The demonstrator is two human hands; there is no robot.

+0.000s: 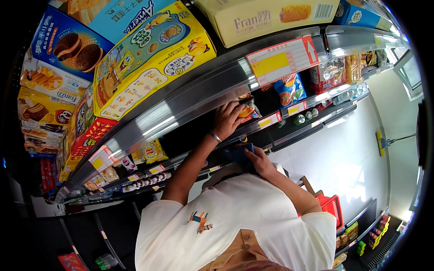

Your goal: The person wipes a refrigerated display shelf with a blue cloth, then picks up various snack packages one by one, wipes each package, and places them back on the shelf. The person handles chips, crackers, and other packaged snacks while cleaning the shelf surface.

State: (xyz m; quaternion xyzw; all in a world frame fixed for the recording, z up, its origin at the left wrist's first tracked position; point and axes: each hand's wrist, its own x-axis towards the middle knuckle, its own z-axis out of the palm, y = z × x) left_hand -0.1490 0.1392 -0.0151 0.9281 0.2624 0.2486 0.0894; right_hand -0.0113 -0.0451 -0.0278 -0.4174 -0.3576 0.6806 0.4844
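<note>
My left hand, with a bracelet at the wrist, reaches into the lower shelf at the centre. Its fingers and thumb are at the near side of a red and orange snack bag, and part of the grip is hidden. Below it, in front of my body, my right hand is closed on a dark blue cloth. A blue snack bag stands farther right on that shelf.
Above runs a shelf edge with a price tag. It bears a yellow snack box and a cream box. Bottles stand lower left. A red basket is at right, and a mop is beyond.
</note>
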